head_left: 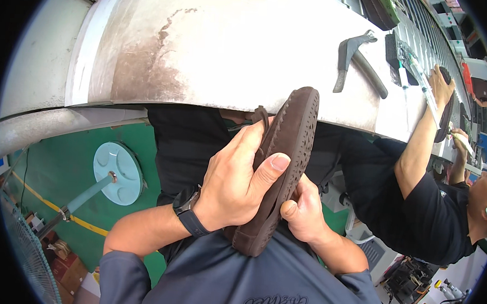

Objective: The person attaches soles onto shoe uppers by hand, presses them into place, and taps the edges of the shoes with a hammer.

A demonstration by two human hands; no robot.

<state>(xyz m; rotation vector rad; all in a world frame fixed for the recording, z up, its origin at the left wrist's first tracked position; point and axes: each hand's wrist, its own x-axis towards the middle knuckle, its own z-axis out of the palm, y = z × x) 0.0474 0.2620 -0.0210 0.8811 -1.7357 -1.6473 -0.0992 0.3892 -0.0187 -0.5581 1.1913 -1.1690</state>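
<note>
A dark brown moccasin point(295, 138) with a studded sole and stitched edge is held on its side above my lap, toe pointing away and heel against my shirt. My left hand point(234, 179) wraps its upper from the left, the thumb pressed across the sole's edge. Around the sole's right side, near the heel half, my right hand point(306, 212) is closed on the same shoe, thumb bent and some fingers hidden behind it. Beyond the shoe lies the worn white tabletop point(231, 53).
A black-headed hammer point(361, 65) rests at the table's right, beside syringe-like tubes point(415, 72). Another person point(421, 181) works at right with a dark shoe near a conveyor point(417, 29). On the left floor are a pale blue round base point(117, 173) and a fan point(27, 251).
</note>
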